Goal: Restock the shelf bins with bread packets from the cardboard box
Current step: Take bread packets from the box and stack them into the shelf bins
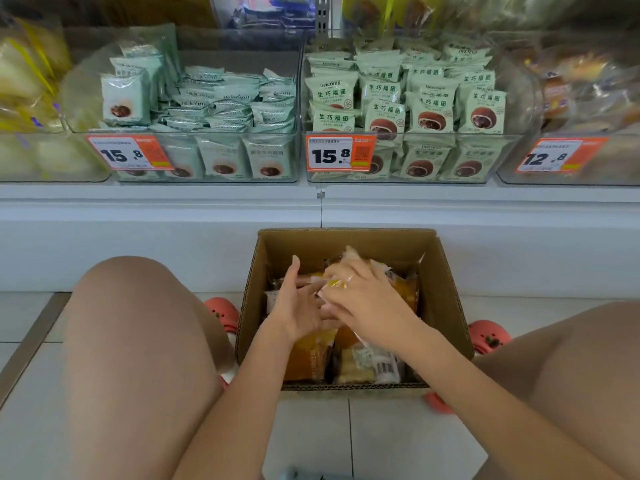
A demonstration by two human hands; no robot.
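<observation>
Both hands (pixel 346 299) in cardboard box (pixel 446 299), maybe gripping packet (pixel 349 261)

Blurred outer bins (pixel 585 98); fingers (pixel 311 289) overlapping, grip unclear.

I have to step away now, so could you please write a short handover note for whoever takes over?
Left hand: open, fingers straight, inside the cardboard box.
Right hand: gripping a bread packet in the box.
Bins: the right green-packet bin looks full; the left one has room at the back.
Done: nothing in transit.
Left: lift packets out and place them; more packets remain in the box.
</observation>
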